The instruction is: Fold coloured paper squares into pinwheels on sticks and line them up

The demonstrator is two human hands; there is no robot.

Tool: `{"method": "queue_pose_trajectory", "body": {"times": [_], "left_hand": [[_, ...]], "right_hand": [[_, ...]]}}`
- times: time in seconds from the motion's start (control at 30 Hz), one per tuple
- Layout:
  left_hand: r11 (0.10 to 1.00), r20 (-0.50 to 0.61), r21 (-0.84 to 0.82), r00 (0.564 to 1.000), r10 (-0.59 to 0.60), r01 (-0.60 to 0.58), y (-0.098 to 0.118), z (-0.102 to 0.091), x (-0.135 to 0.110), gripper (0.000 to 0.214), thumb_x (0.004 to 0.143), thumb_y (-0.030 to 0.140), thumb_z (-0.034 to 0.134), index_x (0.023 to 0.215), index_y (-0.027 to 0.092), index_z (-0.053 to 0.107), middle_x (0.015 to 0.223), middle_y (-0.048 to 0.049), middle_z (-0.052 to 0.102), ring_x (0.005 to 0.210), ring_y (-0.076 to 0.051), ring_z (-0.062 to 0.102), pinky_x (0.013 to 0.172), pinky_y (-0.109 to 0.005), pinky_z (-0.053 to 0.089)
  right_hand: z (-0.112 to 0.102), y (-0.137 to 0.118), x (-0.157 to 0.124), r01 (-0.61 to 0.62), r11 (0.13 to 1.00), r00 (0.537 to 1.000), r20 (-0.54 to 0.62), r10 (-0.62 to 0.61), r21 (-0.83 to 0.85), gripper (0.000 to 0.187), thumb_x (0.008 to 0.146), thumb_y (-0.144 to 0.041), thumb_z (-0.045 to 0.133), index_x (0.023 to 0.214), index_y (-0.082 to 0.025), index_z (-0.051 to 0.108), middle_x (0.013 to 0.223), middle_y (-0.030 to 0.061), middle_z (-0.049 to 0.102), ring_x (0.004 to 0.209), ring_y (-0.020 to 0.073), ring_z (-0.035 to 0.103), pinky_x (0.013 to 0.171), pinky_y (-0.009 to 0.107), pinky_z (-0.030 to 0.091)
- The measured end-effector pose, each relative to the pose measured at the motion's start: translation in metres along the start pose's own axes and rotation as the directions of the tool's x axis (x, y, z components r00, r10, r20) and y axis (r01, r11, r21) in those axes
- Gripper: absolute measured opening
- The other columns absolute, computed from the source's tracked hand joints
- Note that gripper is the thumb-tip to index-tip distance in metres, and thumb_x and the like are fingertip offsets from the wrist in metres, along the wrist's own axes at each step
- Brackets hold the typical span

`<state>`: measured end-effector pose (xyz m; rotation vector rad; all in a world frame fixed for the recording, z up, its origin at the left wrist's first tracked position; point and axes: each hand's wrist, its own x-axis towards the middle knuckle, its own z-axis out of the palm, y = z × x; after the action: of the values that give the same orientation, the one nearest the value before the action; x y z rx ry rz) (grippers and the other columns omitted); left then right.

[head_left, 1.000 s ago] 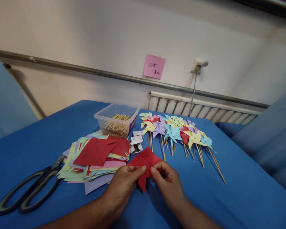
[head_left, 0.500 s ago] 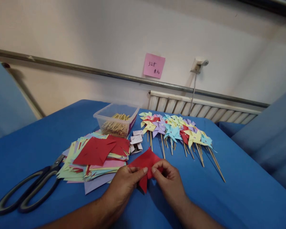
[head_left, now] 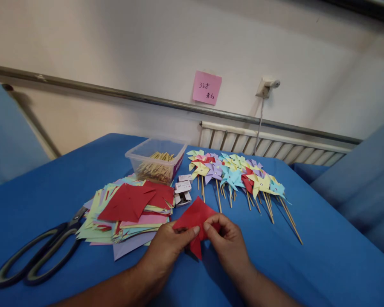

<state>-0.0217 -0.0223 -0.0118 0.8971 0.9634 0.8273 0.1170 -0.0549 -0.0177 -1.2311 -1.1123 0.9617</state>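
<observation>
A piece of red paper (head_left: 197, 212) is held between my two hands over the blue table, one pointed flap hanging down toward me. My left hand (head_left: 171, 245) pinches it from the left, thumb on top. From the right, my right hand (head_left: 225, 243) pinches its edge between thumb and curled fingers, which partly hide the paper. Just beyond the paper lie small white boxes (head_left: 183, 186), one of them open with small dark pieces inside. Left of my left hand is a pile of coloured paper sheets (head_left: 128, 213), red ones on top.
Large scissors (head_left: 51, 245) lie at the left. A clear plastic tub (head_left: 137, 160) of thin wooden sticks (head_left: 160, 164) stands behind the paper pile. Several paper pinwheels (head_left: 232, 177) on sticks lie at the back right. A radiator (head_left: 275, 143) is on the wall behind the blue table (head_left: 323, 256).
The lower flap of the red paper has swung slightly to the right. Both hands keep their pinch and have shifted only a little.
</observation>
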Motion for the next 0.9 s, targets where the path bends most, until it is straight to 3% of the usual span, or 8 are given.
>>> {"method": "queue_pose_trajectory", "body": {"times": [0.43, 0.9], "left_hand": [[0.997, -0.02, 0.081, 1.0, 0.011, -0.01, 0.0013, -0.0017, -0.002, 0.031, 0.059, 0.04, 0.077, 0.073, 0.014, 0.067, 0.067, -0.0023, 0.068, 0.065, -0.018, 0.06, 0.062, -0.028, 0.044], [0.998, -0.01, 0.058, 1.0, 0.028, -0.028, 0.0013, -0.0032, -0.0018, 0.031, 0.062, 0.039, 0.076, 0.077, 0.014, 0.068, 0.072, -0.0041, 0.07, 0.067, -0.018, 0.061, 0.064, -0.028, 0.044]], "right_hand": [[-0.0007, 0.0048, -0.0002, -0.03, 0.998, 0.999, 0.02, 0.029, 0.047, 0.022, 0.079, -0.037, 0.06, 0.069, -0.017, 0.058, 0.06, -0.0027, 0.049, 0.057, 0.0118, 0.041, 0.056, 0.023, 0.035], [0.0042, -0.0026, -0.0028, -0.022, 1.0, 0.999, -0.031, 0.023, 0.019, 0.02, 0.073, -0.031, 0.063, 0.062, -0.017, 0.054, 0.059, -0.004, 0.044, 0.057, 0.011, 0.038, 0.055, 0.022, 0.034]]}}
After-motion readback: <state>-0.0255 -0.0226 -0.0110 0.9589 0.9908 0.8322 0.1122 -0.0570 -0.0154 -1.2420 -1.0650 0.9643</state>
